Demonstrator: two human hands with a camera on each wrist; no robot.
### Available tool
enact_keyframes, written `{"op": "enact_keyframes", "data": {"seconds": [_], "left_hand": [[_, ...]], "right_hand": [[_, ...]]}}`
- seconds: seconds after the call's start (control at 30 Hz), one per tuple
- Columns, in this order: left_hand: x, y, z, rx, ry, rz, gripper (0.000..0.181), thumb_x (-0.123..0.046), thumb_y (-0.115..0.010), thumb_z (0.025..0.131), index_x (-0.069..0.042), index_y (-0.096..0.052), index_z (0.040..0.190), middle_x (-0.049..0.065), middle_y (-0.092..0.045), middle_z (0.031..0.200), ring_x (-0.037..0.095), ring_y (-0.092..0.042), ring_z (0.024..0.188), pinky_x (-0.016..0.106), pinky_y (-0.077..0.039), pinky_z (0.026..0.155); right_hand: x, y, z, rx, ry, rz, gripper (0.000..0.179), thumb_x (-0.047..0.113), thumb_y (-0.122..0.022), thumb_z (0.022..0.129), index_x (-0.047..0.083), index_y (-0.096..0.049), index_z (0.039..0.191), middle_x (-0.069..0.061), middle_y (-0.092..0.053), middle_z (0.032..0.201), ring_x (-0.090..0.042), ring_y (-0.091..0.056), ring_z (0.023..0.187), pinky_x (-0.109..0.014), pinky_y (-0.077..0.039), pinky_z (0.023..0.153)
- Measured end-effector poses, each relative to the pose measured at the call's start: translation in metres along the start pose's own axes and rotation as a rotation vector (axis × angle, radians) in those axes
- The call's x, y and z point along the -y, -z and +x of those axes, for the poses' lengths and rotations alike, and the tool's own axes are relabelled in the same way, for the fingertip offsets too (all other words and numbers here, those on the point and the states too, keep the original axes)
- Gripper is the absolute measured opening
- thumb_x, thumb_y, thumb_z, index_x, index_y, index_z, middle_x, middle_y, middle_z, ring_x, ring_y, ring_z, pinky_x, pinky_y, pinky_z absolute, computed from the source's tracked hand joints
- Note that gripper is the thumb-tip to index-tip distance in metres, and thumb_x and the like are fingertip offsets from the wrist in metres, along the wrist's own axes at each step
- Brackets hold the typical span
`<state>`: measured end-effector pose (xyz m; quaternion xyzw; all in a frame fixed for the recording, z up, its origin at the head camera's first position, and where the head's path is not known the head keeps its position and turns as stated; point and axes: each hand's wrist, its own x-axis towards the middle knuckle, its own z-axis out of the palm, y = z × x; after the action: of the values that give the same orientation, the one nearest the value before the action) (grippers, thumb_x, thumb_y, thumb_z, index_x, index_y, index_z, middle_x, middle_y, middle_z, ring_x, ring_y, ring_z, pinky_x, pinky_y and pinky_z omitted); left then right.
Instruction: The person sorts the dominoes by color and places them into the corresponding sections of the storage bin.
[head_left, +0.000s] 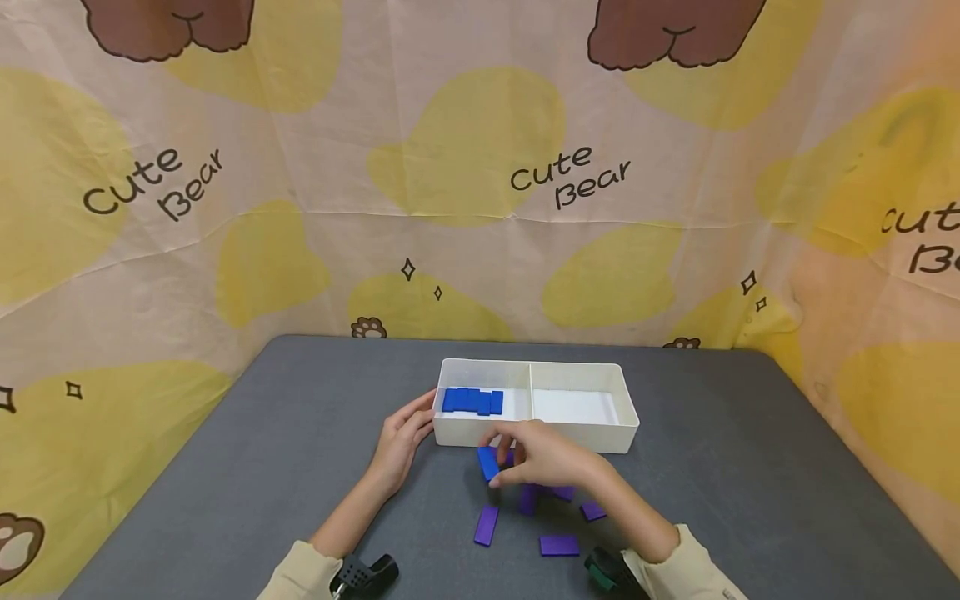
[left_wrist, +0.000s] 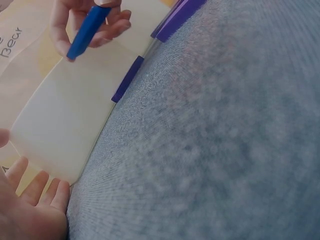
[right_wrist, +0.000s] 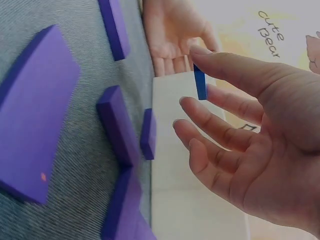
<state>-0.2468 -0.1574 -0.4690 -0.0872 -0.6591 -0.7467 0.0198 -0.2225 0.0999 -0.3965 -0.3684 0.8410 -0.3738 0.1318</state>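
My right hand pinches a blue rectangular block between thumb and index finger, in front of the white two-compartment box. In the right wrist view the other fingers spread loosely below the blue block. My left hand rests with straight fingers against the box's left end, and the left wrist view shows its fingertips right at the wall. Several blue blocks lie side by side in the left compartment; the right one shows only its white floor.
Several purple blocks lie scattered on the grey table before the box, among them one at the front and one to the left. Others are partly hidden beneath my right hand. A printed cloth hangs behind the table.
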Motion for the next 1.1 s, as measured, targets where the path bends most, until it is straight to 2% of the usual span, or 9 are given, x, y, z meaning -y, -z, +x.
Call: {"op": "enact_keyframes", "data": {"seconds": [0.3,0.63,1.1], "left_hand": [[0.000,0.001,0.001,-0.004,0.006,0.000,0.049,-0.004,-0.050,0.106,0.013,-0.046,0.151,0.031,-0.046,0.158,0.042,-0.046,0.146,0.021,-0.051,0.103],[-0.001,0.000,0.000,-0.003,0.013,-0.001,0.049,-0.003,-0.049,0.106,0.012,-0.047,0.152,0.029,-0.047,0.158,0.040,-0.047,0.146,0.021,-0.050,0.103],[-0.002,0.000,-0.001,0.006,0.016,0.003,0.049,-0.004,-0.049,0.106,0.012,-0.045,0.153,0.029,-0.045,0.159,0.041,-0.044,0.148,0.020,-0.050,0.104]], "right_hand": [[0.003,0.014,-0.003,-0.046,-0.010,-0.032,0.041,0.019,-0.086,0.090,0.007,-0.068,0.125,0.001,-0.069,0.091,-0.006,-0.061,0.075,-0.024,-0.053,0.070],[0.005,0.026,-0.002,-0.098,-0.035,-0.068,0.042,0.021,-0.087,0.088,0.009,-0.068,0.123,0.006,-0.066,0.086,-0.013,-0.060,0.071,-0.024,-0.050,0.064],[-0.002,0.045,0.006,-0.189,-0.062,-0.154,0.044,0.022,-0.087,0.088,0.005,-0.069,0.125,0.003,-0.063,0.081,-0.019,-0.056,0.069,-0.026,-0.047,0.062]]}}
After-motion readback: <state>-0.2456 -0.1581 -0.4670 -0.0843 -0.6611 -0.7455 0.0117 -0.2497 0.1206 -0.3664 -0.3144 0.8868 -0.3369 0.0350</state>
